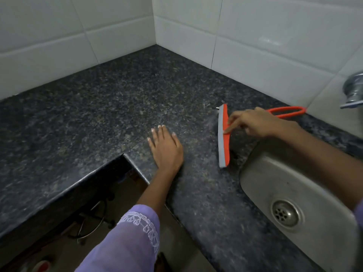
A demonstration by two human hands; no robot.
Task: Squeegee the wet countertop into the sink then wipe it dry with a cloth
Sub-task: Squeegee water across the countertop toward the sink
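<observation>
From the head camera, the right hand (253,122) grips the orange squeegee (224,135) where its handle meets the blade, forefinger stretched along the head — likely so that pressure falls evenly on the rubber edge. The blade lies on the dark granite countertop (98,107) just beyond those fingertips, its near end close to the steel sink (279,185), which sits on the wrist side of that hand; a stroke towards the basin looks ready. The left hand (166,148) rests flat on the stone, fingers straight and slightly spread, holding nothing — seemingly a brace. No cloth is in view.
</observation>
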